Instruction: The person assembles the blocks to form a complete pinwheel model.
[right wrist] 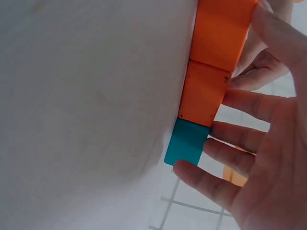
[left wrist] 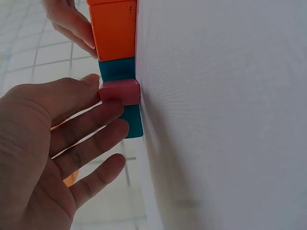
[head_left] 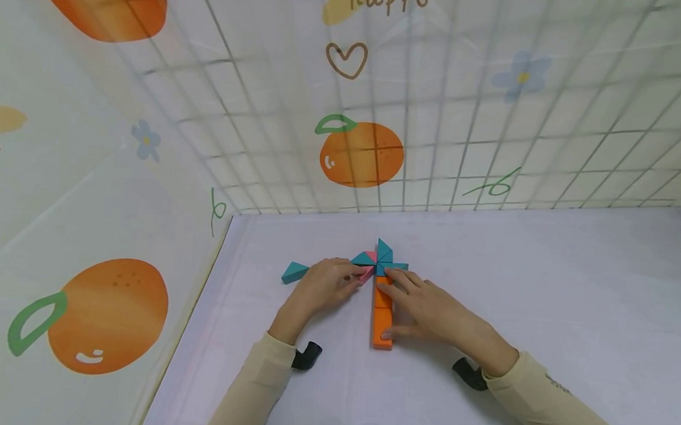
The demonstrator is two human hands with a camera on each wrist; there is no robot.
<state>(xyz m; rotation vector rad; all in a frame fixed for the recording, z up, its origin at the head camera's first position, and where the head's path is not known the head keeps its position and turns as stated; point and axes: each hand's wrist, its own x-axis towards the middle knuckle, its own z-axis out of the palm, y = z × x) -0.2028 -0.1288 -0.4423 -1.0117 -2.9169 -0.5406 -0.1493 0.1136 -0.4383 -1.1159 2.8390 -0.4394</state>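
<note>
A row of orange blocks (head_left: 382, 327) lies on the white surface, with teal triangular blocks (head_left: 384, 250) at its far end, arranged like a pinwheel. My left hand (head_left: 323, 284) pinches a pink triangular block (left wrist: 122, 92) between thumb and fingers, against the teal pieces on the left side. My right hand (head_left: 430, 308) rests along the right side, its fingers nearly straight, touching the orange blocks and the near teal piece (right wrist: 187, 142). Another pink block (head_left: 371, 256) shows behind, beside a teal triangle (head_left: 364, 259).
A separate teal block (head_left: 295, 272) lies left of my left hand. Behind stands a white wall sheet (head_left: 434, 166) with printed oranges and grid lines; a similar sheet (head_left: 118, 215) rises at the left. Black wrist-camera parts (head_left: 308, 357) hang under both wrists.
</note>
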